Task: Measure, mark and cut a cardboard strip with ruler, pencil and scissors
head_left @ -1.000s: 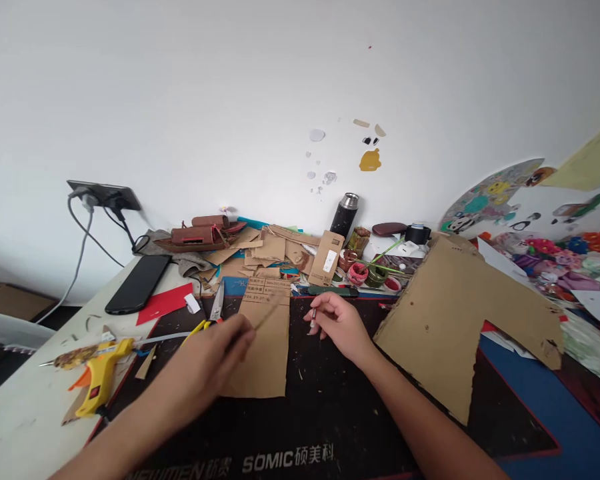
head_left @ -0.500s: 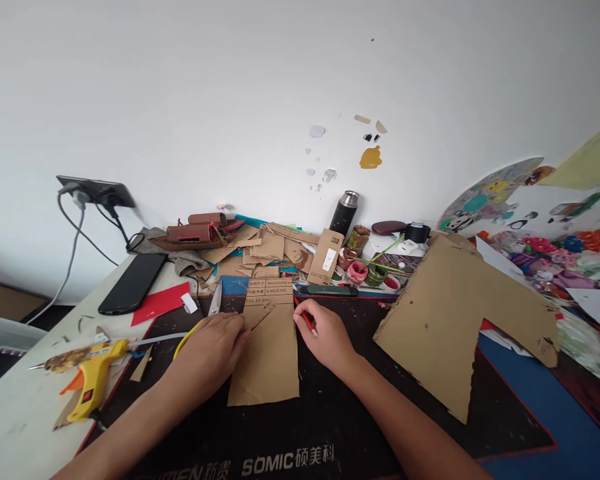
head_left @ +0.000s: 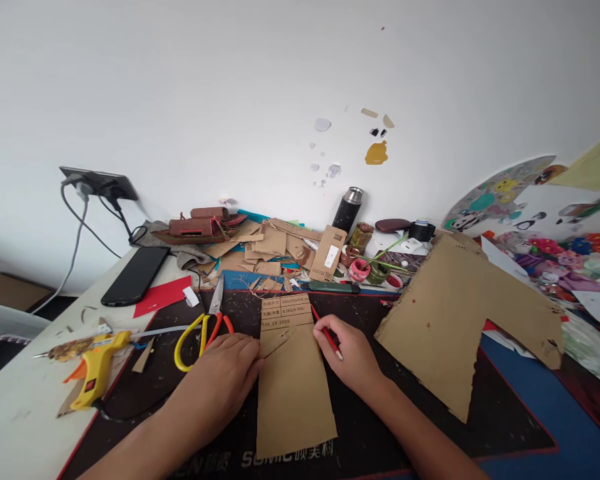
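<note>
A long piece of cardboard (head_left: 295, 393) with printed text at its far end lies flat on the dark mat. My left hand (head_left: 230, 367) is closed at its left edge, thumb and fingertips on the cardboard. My right hand (head_left: 347, 350) grips a red pencil (head_left: 333, 341) beside the right edge, its fingertips touching that edge. The pencil slants, with its far end by the printed part. Scissors (head_left: 215, 300) with yellow and orange handles lie just beyond my left hand, their blades parted slightly.
To the left are a yellow glue gun (head_left: 97, 370), a black phone (head_left: 135, 275) and red paper (head_left: 163, 295). Cardboard scraps (head_left: 270, 240), a model boat (head_left: 195, 229), a flask (head_left: 349, 212) and paint pots (head_left: 360, 269) line the wall. A large cut cardboard sheet (head_left: 435, 313) stands at right.
The cardboard piece has slid towards me and a little right, turning slightly. Both hands have moved with it, lower and to the right. The scissors' handles now show beyond my left hand.
</note>
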The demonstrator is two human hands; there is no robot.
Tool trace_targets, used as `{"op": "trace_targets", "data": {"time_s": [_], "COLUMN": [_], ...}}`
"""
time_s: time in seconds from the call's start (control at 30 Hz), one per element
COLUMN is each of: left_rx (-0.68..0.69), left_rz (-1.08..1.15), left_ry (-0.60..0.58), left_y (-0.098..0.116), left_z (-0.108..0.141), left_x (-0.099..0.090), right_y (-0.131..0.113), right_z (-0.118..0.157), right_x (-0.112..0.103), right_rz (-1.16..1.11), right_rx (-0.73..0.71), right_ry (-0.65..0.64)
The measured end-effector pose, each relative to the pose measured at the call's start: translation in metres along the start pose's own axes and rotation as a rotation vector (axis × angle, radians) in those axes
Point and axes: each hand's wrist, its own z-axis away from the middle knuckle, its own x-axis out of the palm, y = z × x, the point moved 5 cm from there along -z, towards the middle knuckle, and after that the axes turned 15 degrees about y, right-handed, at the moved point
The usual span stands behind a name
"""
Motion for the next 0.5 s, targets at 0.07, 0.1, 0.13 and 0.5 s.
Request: {"op": "trace_targets", "data": {"time_s": [0.07,0.1,0.13,0.5], "left_rx": [-0.009,-0.018,-0.033,0.344], "left_rz": [0.006,0.001,-0.013,-0.037], "left_ry": [-0.051,-0.081,-0.108,0.036], "left_y": [-0.001,-0.003,-0.006,0.008], "left_z": [-0.001,-0.002,-0.003,-0.009], "left_x": [-0.002,-0.003,-0.005,-0.023], "right_y": [0.003,0.005,0.008,0.005], "right_z": [0.000,0.000,-0.001,-0.018], "right_x": [-0.002,-0.003,-0.004,0.003], "right_rz": [0.003,-0.003,-0.020,-0.533], "right_rx": [0.013,0.028,0.054,0.383], "right_ry": [0.022,0.046,0.076,0.177]}}
